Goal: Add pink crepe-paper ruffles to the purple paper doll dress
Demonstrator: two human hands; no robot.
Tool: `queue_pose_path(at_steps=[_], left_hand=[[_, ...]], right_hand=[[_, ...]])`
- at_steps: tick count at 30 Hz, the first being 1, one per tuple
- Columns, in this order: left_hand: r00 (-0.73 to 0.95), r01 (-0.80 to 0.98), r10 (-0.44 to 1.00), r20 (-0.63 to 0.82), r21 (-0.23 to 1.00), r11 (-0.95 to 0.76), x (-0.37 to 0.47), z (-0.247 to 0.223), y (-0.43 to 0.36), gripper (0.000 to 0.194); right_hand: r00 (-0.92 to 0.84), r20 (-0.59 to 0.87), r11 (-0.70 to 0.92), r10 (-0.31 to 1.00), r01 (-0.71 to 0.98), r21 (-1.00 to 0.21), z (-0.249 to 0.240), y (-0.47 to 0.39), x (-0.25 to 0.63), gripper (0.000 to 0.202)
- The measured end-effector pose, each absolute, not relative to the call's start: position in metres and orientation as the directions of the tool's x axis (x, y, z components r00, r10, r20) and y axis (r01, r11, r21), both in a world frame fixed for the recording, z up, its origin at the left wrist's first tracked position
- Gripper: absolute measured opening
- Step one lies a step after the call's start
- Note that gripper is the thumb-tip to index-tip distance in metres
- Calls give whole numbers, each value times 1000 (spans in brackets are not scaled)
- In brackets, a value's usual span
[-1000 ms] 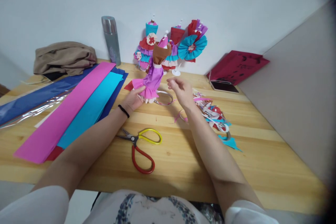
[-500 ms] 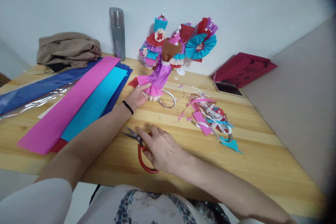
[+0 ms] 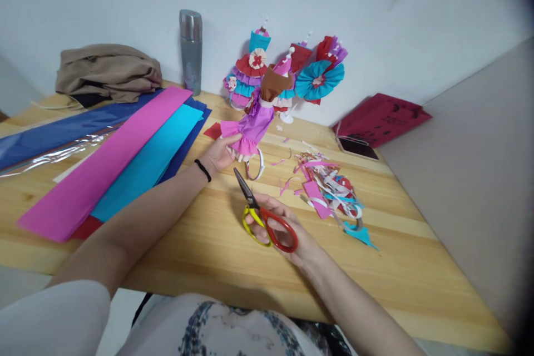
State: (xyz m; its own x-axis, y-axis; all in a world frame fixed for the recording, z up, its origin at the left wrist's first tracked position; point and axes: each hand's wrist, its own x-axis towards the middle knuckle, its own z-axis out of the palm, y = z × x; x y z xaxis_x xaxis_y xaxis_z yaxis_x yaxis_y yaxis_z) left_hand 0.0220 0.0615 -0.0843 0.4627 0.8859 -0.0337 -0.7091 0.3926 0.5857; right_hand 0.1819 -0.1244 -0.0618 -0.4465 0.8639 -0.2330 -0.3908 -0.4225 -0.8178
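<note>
My left hand is closed around the lower skirt of a small crepe-paper dress on a dress form, with a brown top, purple skirt and pink ruffle. The dress leans to the right above the table. A thin whitish loop shows below its hem; whether it is attached, I cannot tell. In my right hand, palm upward, lies a pair of scissors with one red and one yellow handle. Their blades look closed and point up and left, toward the hem.
Left are pink crepe paper, blue sheets, a brown cloth and a flask. More paper dresses stand behind. Right lie paper scraps, a phone and a red bag.
My right hand has turned from palm down to palm up, swinging the scissors upward and to the right, and their blades have closed. The whitish loop has shifted left and looks narrower.
</note>
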Motion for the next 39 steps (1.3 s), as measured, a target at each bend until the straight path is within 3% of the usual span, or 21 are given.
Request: queue_pose_path(at_steps=[5,14,26,34,39], left_hand=[[465,-693,885,-13,616,373,21,-88,63,9],[474,-708,880,29,607,361,20,-90,63,6],[466,-706,883,63,629,327,20,-89,61,8],[449,-684,892,63,666,298,21,-91,63,11],[420,-724,906,50,621,301,22,-89,61,14]], right_hand=[[-392,-251,-438,885,-521,-732,-63,-120,173,52],[-368,-306,-451,878,-419,-789,-52,-110,180,65],[-334,-258,-404,907,-511,-759,-46,-98,174,53],[-303,-280,-398,911,-460,-794,-42,-92,170,48],[-258,-343,-430,903,-520,-738,-38,-89,164,44]])
